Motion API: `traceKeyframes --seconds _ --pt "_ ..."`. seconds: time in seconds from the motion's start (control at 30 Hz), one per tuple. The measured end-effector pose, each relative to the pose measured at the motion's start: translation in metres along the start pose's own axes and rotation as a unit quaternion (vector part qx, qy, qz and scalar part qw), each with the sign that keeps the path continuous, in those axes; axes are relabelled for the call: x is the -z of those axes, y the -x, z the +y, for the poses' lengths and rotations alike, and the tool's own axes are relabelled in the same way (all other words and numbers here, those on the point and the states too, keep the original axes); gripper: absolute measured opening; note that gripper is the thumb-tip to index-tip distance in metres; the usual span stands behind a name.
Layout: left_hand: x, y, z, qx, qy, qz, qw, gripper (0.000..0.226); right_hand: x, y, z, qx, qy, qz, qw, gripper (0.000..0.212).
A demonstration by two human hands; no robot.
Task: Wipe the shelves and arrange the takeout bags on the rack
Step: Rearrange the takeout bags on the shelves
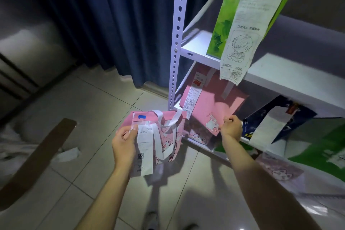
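- The left hand grips a pink takeout bag with white handles in the air above the floor, just in front of the rack's lowest level; thumb and curled fingers pinch the bag's upper edge together with a long white receipt that hangs down its front.
- The right hand pinches the lower corner of a second pink bag, which leans tilted on the bottom shelf with its own receipt stuck on.
- To the right on that same level stand a dark blue bag with a white slip and a green bag, both tilted.
- On the middle shelf a tall green bag stands, with a long printed receipt that hangs past the shelf edge.
- The rack is white metal, with a perforated upright post at its left front corner.
- Behind the post hangs a dark blue curtain that reaches the floor.
- The floor is pale glossy tile with thin grout lines; a crumpled white cloth or paper lies on it at left, beside a curved brown piece of furniture.
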State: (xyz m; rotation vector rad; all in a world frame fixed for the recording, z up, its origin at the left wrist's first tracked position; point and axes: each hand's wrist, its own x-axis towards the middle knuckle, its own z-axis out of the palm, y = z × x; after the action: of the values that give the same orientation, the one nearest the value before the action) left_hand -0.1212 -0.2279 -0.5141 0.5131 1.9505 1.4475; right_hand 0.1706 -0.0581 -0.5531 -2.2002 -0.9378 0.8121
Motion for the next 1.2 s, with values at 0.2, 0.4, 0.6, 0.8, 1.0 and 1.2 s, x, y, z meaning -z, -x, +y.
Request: traceKeyframes --seconds 0.2,0.4,0.6,0.8,1.0,1.2 --pt "0.021 0.007 0.023 -0.022 -0.021 -0.012 0.999 0.020 0.039 0.051 0.028 0.023 0.037 0.003 0.999 0.016" --pt "0.037 0.029 0.047 -0.024 0.002 -0.052 0.998 0.016 0.085 0.100 0.057 0.042 0.043 0.030 0.998 0.019" --pt "0.045 0.068 0.067 -0.023 0.027 -0.065 0.997 0.017 0.142 0.144 0.088 0.079 0.053 0.065 0.993 0.020" --pt "0.048 0.127 0.095 -0.065 0.021 -0.087 0.994 0.019 0.218 0.182 0.107 0.109 0.027 0.105 0.988 0.020" --pt "0.055 0.178 0.129 -0.105 0.026 -0.099 0.989 0.019 0.296 0.213 0.095 0.170 -0.026 0.148 0.974 0.026" --pt "0.054 0.212 0.163 -0.152 0.030 -0.107 0.982 0.020 0.366 0.232 0.070 0.213 -0.074 0.199 0.954 0.020"
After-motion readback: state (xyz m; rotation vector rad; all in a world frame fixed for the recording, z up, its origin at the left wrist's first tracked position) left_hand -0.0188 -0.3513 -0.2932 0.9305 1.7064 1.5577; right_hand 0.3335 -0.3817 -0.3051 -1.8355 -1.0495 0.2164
